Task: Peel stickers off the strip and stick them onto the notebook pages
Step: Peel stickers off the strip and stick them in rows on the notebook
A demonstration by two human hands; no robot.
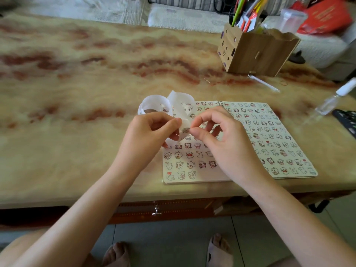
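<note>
Where I am working: over the left page of the open notebook, which lies flat on the marbled table.
left hand: fingers curled round the white strip, held up above the notebook's left page.
right hand: thumb and forefinger pinch one small sticker at the strip's lower end; other fingers loosely bent.
sticker: touching the strip, above the notebook's left page; peeled free or not, cannot tell.
strip: backing curls in two loops over the notebook's far left corner.
pages: both carry rows of small cartoon stickers; bare paper along the near edge of the notebook's left page.
in the way: my hands hide the middle of the notebook's left page and part of its spine; the loops cover its far left corner.
wooden holder: beyond the notebook's far right corner, well apart, upright.
holder contents: pens standing on end, green, red and yellow among them; blurred.
white stick: flat on the table between holder and notebook.
clear bottle: white cap, right of the notebook's far corner.
dark object: right of the notebook, cut by the frame edge; cannot tell what.
</note>
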